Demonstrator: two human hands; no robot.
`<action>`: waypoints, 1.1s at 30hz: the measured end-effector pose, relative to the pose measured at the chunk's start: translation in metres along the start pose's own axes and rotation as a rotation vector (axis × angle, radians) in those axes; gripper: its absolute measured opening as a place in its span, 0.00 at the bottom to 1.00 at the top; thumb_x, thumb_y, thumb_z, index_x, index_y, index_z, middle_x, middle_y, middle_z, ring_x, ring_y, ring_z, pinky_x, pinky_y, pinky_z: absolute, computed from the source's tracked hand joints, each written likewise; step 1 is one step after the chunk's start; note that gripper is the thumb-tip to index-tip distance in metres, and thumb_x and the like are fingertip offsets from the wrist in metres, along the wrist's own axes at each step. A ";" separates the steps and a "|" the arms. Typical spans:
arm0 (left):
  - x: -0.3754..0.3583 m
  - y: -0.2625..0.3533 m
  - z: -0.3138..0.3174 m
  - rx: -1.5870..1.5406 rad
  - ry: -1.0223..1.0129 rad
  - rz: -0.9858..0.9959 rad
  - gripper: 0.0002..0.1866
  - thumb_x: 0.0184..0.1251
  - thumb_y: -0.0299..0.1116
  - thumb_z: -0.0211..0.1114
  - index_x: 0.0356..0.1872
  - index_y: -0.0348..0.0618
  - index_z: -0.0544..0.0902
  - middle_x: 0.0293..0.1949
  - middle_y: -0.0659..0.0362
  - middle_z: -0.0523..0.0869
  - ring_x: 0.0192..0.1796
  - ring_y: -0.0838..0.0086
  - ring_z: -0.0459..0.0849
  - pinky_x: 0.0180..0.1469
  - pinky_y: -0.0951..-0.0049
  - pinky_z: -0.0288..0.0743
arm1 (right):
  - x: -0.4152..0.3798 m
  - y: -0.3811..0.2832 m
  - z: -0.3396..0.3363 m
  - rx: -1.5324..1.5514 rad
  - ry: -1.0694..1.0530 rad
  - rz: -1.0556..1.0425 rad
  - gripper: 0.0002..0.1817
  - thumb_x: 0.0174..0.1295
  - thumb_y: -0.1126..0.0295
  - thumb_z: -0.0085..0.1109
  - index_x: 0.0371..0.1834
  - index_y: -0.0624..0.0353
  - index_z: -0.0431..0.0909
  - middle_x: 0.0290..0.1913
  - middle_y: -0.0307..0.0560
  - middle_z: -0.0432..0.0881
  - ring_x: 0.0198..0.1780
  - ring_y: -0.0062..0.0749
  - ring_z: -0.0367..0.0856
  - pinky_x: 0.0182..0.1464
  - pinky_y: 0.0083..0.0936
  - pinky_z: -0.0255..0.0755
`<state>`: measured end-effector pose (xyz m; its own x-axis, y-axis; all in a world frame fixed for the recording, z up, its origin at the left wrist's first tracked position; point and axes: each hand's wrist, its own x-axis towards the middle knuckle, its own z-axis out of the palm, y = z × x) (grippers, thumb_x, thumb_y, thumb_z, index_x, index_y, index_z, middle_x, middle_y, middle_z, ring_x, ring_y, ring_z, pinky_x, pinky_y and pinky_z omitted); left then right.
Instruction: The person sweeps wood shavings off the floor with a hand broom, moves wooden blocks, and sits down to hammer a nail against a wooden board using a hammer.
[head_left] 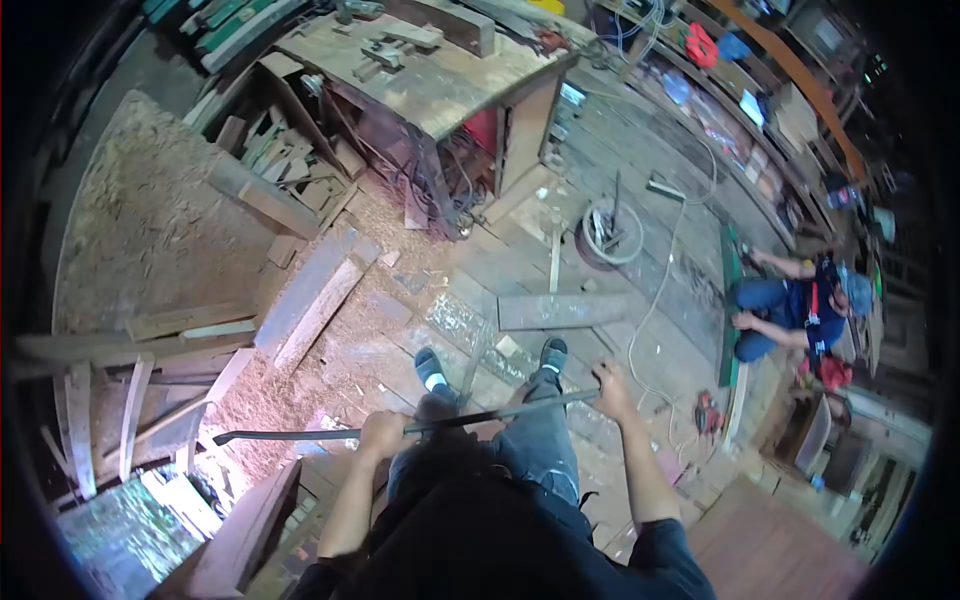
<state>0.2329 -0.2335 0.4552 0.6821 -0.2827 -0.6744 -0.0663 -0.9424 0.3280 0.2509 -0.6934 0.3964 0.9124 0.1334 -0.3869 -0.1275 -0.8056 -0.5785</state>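
Note:
A long dark crowbar (500,412) stretches across the front of my body, slightly raised at its right end. Its bent, flattened tip points out to the left. My left hand (384,436) is wrapped round the bar near its middle. Close to the bar's right end, my right hand (613,391) has its fingers closed on it. Below the bar I see my own legs and feet on the floor. A thick wooden beam (560,311) lies on the boards just beyond my feet.
A workbench (430,85) stands ahead, with sawdust (255,400) and loose planks (318,310) to the left. A bucket (610,232) sits forward right. A cable (650,310) crosses the floor. At right, a person (800,305) crouches over a green board (731,300).

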 end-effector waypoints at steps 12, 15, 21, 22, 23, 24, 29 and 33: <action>-0.035 0.214 0.049 -0.048 0.044 -0.227 0.17 0.57 0.50 0.66 0.37 0.51 0.88 0.33 0.48 0.88 0.38 0.55 0.88 0.44 0.53 0.81 | 0.101 0.128 -0.121 0.724 -0.489 0.226 0.28 0.63 0.53 0.64 0.59 0.61 0.74 0.42 0.43 0.81 0.42 0.23 0.80 0.42 0.19 0.71; -0.034 0.257 0.063 -0.090 -0.001 -0.336 0.17 0.58 0.50 0.64 0.37 0.50 0.88 0.35 0.47 0.88 0.39 0.55 0.88 0.44 0.55 0.81 | 0.117 0.141 -0.114 0.364 -0.473 0.343 0.18 0.63 0.57 0.63 0.44 0.62 0.79 0.32 0.43 0.82 0.32 0.27 0.81 0.34 0.24 0.74; -0.021 0.289 0.146 -0.208 0.201 -0.283 0.18 0.63 0.51 0.59 0.36 0.49 0.86 0.34 0.48 0.87 0.38 0.53 0.87 0.42 0.53 0.81 | 0.141 0.191 -0.119 0.542 -0.441 0.203 0.15 0.65 0.64 0.59 0.47 0.63 0.78 0.35 0.45 0.84 0.32 0.30 0.83 0.32 0.26 0.76; -0.018 0.292 0.165 -0.220 0.221 -0.302 0.18 0.63 0.51 0.59 0.36 0.49 0.86 0.34 0.48 0.87 0.38 0.53 0.87 0.42 0.53 0.81 | 0.137 0.194 -0.123 0.528 -0.454 0.180 0.15 0.65 0.64 0.59 0.47 0.63 0.78 0.35 0.45 0.84 0.32 0.30 0.83 0.32 0.26 0.76; -0.011 0.291 0.187 -0.211 0.234 -0.277 0.18 0.63 0.52 0.59 0.36 0.49 0.86 0.34 0.48 0.87 0.38 0.52 0.87 0.41 0.52 0.81 | 0.131 0.198 -0.130 0.532 -0.437 0.174 0.14 0.65 0.65 0.58 0.48 0.63 0.78 0.37 0.45 0.84 0.33 0.30 0.83 0.33 0.26 0.77; -0.008 0.292 0.203 -0.203 0.245 -0.252 0.18 0.63 0.52 0.59 0.37 0.49 0.85 0.34 0.48 0.86 0.38 0.52 0.86 0.41 0.51 0.81 | 0.123 0.201 -0.137 0.535 -0.421 0.172 0.14 0.65 0.67 0.58 0.49 0.62 0.78 0.39 0.46 0.84 0.34 0.31 0.84 0.33 0.25 0.79; -0.029 0.342 0.218 -0.244 0.393 -0.311 0.19 0.60 0.52 0.61 0.38 0.47 0.86 0.28 0.49 0.86 0.35 0.51 0.86 0.37 0.52 0.80 | 0.099 0.209 -0.140 0.640 -0.426 0.436 0.13 0.65 0.67 0.56 0.49 0.61 0.78 0.41 0.45 0.84 0.37 0.33 0.86 0.35 0.27 0.80; -0.074 0.406 0.221 -0.473 0.362 -0.509 0.14 0.52 0.45 0.69 0.28 0.45 0.86 0.28 0.49 0.86 0.35 0.54 0.87 0.37 0.53 0.80 | 0.094 0.217 -0.144 0.277 -0.595 0.424 0.12 0.66 0.64 0.55 0.46 0.57 0.79 0.36 0.44 0.84 0.32 0.33 0.85 0.28 0.25 0.77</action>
<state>-0.0050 -0.6347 0.4920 0.7459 0.3167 -0.5860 0.5801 -0.7412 0.3378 0.3650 -0.9388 0.3373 0.4120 0.1965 -0.8898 -0.5824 -0.6942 -0.4229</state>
